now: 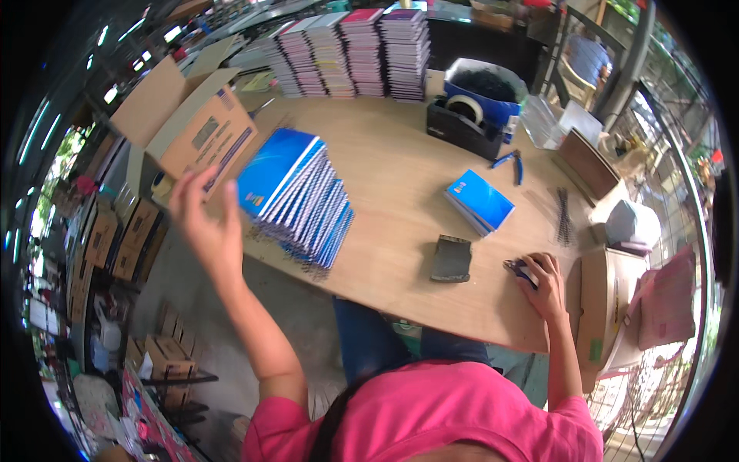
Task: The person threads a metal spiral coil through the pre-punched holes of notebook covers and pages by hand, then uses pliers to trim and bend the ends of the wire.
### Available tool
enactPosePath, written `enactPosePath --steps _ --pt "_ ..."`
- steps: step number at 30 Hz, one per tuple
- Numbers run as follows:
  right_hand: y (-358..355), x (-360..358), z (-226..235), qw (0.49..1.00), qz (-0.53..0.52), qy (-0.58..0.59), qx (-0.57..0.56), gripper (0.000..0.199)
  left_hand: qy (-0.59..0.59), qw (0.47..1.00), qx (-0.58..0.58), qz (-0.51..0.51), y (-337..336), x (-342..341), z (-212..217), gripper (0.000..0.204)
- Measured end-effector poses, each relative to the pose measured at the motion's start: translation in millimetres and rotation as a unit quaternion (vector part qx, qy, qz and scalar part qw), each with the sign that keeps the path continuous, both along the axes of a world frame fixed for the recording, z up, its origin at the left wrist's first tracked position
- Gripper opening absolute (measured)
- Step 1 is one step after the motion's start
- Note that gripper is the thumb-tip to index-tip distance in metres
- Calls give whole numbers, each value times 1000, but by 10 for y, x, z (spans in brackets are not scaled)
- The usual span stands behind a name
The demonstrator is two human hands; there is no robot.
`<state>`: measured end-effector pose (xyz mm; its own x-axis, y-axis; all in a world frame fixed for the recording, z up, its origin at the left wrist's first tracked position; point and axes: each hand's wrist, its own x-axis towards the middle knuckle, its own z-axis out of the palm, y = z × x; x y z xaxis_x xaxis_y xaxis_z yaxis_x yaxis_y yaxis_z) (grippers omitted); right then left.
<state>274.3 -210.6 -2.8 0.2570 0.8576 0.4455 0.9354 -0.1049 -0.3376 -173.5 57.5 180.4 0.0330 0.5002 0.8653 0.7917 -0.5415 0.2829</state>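
Note:
Raised beside a tall, leaning stack of blue spiral notebooks [281,173] is my left hand [206,219], its fingers apart with nothing in them. At the right front of the table, my right hand [545,285] curls round a pair of pliers [520,269], whose metal jaws point left and lie close to the tabletop. A small pile of blue notebooks [479,202] rests farther in, up and left of that hand. Between the two, nearer the front edge, sits a dark grey block [451,259].
An open cardboard box [202,131] stands at the far left. Tall notebook stacks [362,58] line the back. A black tray with tape [466,123], blue-handled pliers [511,164], loose black wire coils [564,217] and a wooden holder [587,167] are on the right.

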Motion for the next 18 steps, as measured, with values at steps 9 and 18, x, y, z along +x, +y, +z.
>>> enactPosePath --steps 9,18 --pt "885 1049 -126 937 -339 0 -81 39 3 856 -360 -370 444 2772 -1444 42" --pt "915 1387 -248 963 -259 -79 6 46 77 750 -574 -318 1160 3542 -2023 37"
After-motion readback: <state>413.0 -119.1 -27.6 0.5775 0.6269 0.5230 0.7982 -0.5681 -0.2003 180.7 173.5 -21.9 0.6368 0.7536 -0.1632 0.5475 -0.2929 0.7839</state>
